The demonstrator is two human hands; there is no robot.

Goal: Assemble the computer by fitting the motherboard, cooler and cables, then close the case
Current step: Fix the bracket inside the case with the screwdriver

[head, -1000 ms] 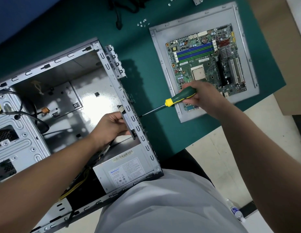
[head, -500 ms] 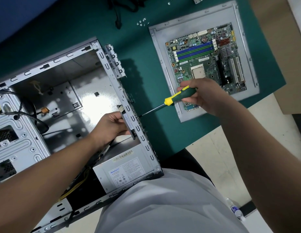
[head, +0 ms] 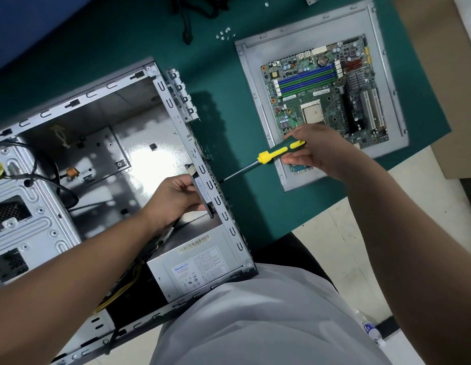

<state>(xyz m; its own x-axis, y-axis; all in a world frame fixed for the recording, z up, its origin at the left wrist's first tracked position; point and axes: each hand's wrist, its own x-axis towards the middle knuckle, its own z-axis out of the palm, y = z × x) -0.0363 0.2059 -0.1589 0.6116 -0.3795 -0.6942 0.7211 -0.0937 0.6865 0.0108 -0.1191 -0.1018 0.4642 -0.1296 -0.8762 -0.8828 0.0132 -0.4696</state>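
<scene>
**Two hands busy at the back wall, motherboard not in yet**

Two hands are on the job right now, both at the rear wall of the open computer case (head: 160,83). Nearest to the person is the power supply (head: 197,267), already sitting in the near corner of the case with its label facing up. Just past it, the left hand (head: 176,198) has its fingers curled around a slim dark part (head: 202,191) pressed against the inside of the rear wall. Might be a fan or a bracket, honestly can't tell from this angle.

From outside, the right hand (head: 316,151) wraps the green and yellow handle of a screwdriver (head: 266,156), with the tip meeting the rear wall right opposite that part. So my read is we're at the "screw a rear-mounted piece in" step, well before the main event. Next move needs the left hand keeping the part lined up with its hole while the driver stays square, otherwise the screw cross-threads or the tip slips.

Further out, the motherboard (head: 329,98) lies on a grey side panel (head: 250,83) on the green mat (head: 223,122), well apart from the case, with its CPU socket bare and no cooler in sight. Loose screws (head: 223,35) are scattered near the panel's far corner, next to some black cables (head: 187,27).

Inside the case, loose front cables (head: 58,185) trail across the floor near the drive cage (head: 26,219), and they'll want tucking aside before the board goes down.
</scene>
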